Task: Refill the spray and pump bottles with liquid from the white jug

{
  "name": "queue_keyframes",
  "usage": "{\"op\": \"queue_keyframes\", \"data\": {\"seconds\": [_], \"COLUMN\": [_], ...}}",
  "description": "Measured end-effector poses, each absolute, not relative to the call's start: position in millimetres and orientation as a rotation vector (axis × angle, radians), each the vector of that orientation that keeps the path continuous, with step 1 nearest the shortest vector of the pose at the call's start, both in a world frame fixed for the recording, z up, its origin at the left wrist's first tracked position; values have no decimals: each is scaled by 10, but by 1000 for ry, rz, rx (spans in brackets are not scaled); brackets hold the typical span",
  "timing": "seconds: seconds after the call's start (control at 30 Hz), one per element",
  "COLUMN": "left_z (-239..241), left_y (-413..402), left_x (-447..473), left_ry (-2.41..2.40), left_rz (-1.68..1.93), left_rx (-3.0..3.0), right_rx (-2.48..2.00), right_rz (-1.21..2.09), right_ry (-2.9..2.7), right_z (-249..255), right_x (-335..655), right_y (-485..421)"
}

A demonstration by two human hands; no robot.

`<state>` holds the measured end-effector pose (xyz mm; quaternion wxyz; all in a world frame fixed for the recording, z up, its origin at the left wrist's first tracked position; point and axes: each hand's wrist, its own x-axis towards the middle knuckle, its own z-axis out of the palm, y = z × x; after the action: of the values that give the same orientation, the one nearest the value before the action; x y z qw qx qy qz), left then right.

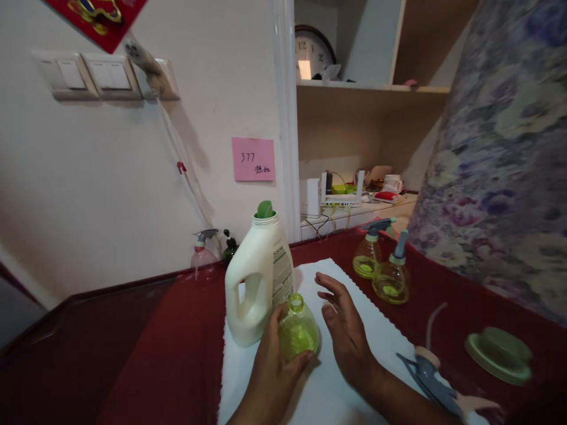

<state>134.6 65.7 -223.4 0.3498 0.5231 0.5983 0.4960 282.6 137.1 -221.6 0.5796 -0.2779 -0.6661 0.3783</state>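
Holds the green bottle (300, 337) in left hand (275, 361), with right hand (349, 333) spread, empty; probably light, slippery, best cupped low.

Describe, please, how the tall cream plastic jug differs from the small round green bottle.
The tall cream plastic jug is opaque; the small round green bottle is translucent. The jug has a handle; the bottle, none. The left hand holds the bottle, not the jug. Both are uncapped.

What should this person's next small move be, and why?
Perhaps reach the right hand toward the loose spray head: that hand looks free, while the left hand holds the green bottle, which has nothing fitted on top.
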Motion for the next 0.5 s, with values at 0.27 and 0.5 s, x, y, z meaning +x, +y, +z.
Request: {"op": "queue_keyframes", "data": {"seconds": [0.27,0.5], "left_z": [-2317,-2410], "left_y": [704,728], "left_x": [1291,1268], "left_ry": [1600,1607], "left_rz": [1265,1289], "left_rx": [1430,1440], "right_rx": [-840,-1342], "right_rz": [682,-23], "right_ry": [-1789,-2216], "right_z": [-1595,-2410], "right_x": [3423,4514], "right_y": [1207,1298]}}
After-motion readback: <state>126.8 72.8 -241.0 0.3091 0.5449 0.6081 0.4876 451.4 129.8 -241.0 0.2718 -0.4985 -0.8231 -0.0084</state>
